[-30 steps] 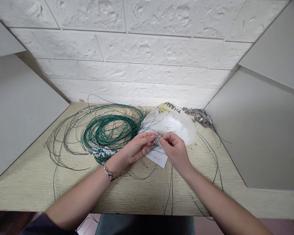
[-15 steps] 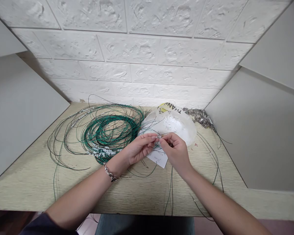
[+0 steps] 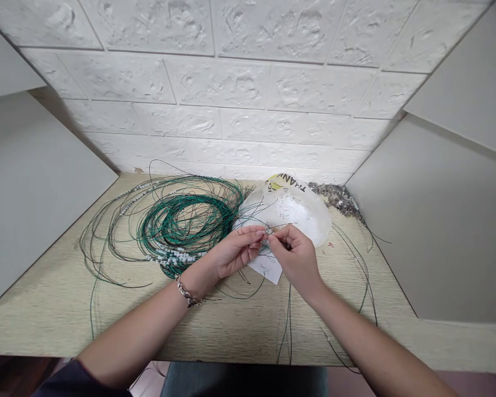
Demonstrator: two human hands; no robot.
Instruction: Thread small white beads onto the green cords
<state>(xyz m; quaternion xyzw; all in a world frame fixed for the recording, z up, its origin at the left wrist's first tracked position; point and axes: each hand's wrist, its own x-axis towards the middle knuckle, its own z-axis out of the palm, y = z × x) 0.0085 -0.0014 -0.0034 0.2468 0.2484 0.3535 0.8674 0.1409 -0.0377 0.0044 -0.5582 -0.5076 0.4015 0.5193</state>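
Note:
My left hand [image 3: 240,249] is closed in a pinch, thumb against forefinger, on the end of a thin wire. Almost touching it, my right hand [image 3: 296,258] also pinches thin wire, and green and black strands [image 3: 290,325] hang below it toward the table edge. Anything small between the fingertips is too tiny to make out. Left of the hands lies a big coil of green and black wires [image 3: 184,218], with white connectors [image 3: 177,256] bunched at its near side. Under the fingers is a paper slip [image 3: 268,269] with handwriting.
Behind my hands, a plastic bag [image 3: 320,220] printed with lettering holds a heap of small white pieces [image 3: 291,212]. A pile of small metallic bits [image 3: 341,199] sits in the back right corner. Loose wires [image 3: 366,275] trail on the right. White panels and a brick wall enclose the table [image 3: 231,336].
Both hands stay in nearly the same place, fingertips together. Only slight finger movement shows, and the strands under my right hand shift a little.

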